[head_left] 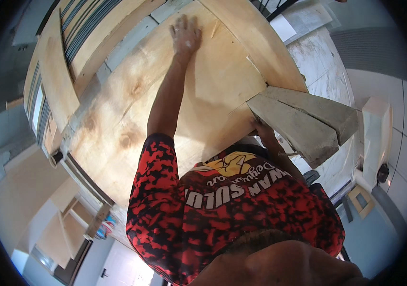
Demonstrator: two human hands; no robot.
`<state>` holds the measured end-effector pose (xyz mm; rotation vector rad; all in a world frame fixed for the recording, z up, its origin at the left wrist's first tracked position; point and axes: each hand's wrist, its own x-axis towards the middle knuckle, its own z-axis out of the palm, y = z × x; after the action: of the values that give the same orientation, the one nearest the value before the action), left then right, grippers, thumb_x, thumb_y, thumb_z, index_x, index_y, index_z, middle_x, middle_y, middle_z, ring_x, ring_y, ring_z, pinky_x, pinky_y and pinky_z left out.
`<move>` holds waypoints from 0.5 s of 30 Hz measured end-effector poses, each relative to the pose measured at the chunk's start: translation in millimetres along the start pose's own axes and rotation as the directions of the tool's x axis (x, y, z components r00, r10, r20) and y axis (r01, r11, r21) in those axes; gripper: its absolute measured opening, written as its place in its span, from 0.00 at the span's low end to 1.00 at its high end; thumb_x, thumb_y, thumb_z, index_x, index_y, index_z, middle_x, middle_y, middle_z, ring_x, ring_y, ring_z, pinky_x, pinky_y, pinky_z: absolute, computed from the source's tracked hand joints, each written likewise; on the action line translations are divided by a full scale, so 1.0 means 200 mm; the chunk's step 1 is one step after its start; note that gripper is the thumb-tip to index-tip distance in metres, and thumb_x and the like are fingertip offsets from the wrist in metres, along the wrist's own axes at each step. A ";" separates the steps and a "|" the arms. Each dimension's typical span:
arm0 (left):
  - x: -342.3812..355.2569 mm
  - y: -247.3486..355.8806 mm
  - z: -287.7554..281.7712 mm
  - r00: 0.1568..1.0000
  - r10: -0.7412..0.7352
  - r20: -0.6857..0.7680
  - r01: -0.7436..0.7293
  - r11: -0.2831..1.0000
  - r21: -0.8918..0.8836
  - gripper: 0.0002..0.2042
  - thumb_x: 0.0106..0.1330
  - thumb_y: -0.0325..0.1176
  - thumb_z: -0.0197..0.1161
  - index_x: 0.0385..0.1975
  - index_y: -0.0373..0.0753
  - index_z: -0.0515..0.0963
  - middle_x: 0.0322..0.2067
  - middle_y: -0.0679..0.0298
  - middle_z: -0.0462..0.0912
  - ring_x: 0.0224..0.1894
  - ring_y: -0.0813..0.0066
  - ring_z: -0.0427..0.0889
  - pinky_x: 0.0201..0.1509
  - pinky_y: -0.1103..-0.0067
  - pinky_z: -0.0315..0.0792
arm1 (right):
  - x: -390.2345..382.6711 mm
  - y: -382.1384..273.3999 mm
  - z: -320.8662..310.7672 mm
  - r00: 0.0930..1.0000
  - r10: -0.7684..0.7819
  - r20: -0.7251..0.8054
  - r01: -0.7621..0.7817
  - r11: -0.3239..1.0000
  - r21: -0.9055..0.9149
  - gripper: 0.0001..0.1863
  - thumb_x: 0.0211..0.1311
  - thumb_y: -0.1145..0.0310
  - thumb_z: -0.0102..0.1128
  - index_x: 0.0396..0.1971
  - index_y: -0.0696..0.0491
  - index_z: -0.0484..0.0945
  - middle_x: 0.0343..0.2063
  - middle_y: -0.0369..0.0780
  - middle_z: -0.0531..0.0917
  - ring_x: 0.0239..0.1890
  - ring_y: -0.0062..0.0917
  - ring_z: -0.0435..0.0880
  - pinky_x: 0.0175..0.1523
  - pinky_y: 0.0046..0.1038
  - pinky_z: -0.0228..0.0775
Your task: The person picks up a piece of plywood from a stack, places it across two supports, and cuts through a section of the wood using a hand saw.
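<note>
A large pale plywood sheet (203, 90) with knots and brown grain lies in front of me. My left hand (185, 35) rests flat near its far edge, fingers apart, pale dust on the skin. Close to my body, my right hand (262, 131) is at the sheet's near right edge, its fingers bent at that edge. Part of this hand is hidden in shadow and beside the grey beams. Two grey, rough beams (294, 126) sit side by side at the sheet's right corner, their ends pointing right.
Left of the sheet, a narrow plywood strip (55, 66) crosses a stack of thin dark bars (86, 33). Another wooden panel (256, 38) runs along the far right side. White marbled tiles (327, 71) cover the floor at right, where a pale long box (376, 138) stands.
</note>
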<state>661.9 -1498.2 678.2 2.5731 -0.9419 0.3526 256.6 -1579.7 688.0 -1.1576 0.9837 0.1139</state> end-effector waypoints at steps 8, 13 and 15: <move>-0.47 0.42 -0.19 0.965 -0.024 0.260 -0.013 0.990 0.139 0.28 0.65 0.54 0.40 0.64 0.51 0.54 0.67 0.61 0.46 0.68 0.52 0.43 0.61 0.41 0.32 | 0.14 0.12 -0.11 0.946 -0.282 0.159 0.318 0.903 -0.290 0.23 0.57 0.61 0.59 0.48 0.59 0.67 0.39 0.42 0.76 0.39 0.29 0.79 0.32 0.28 0.79; -0.46 0.46 -0.21 0.969 -0.038 0.243 0.006 0.992 0.130 0.29 0.64 0.53 0.42 0.63 0.49 0.55 0.66 0.59 0.46 0.67 0.50 0.44 0.60 0.39 0.36 | 0.18 0.15 -0.16 0.935 -0.250 0.251 0.295 0.941 -0.163 0.23 0.57 0.61 0.58 0.48 0.58 0.67 0.37 0.41 0.76 0.38 0.28 0.80 0.31 0.27 0.79; -0.46 0.45 -0.22 0.963 -0.049 0.264 0.014 0.991 0.132 0.29 0.63 0.54 0.41 0.63 0.50 0.54 0.66 0.59 0.46 0.67 0.51 0.42 0.61 0.40 0.35 | 0.18 0.15 -0.17 0.947 -0.170 0.274 0.226 0.956 -0.188 0.23 0.58 0.61 0.58 0.49 0.58 0.67 0.37 0.41 0.76 0.36 0.28 0.80 0.31 0.27 0.79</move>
<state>529.5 -1491.7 708.3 2.8013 -0.9958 0.0576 242.9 -1607.9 639.9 -1.3991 0.6325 0.2072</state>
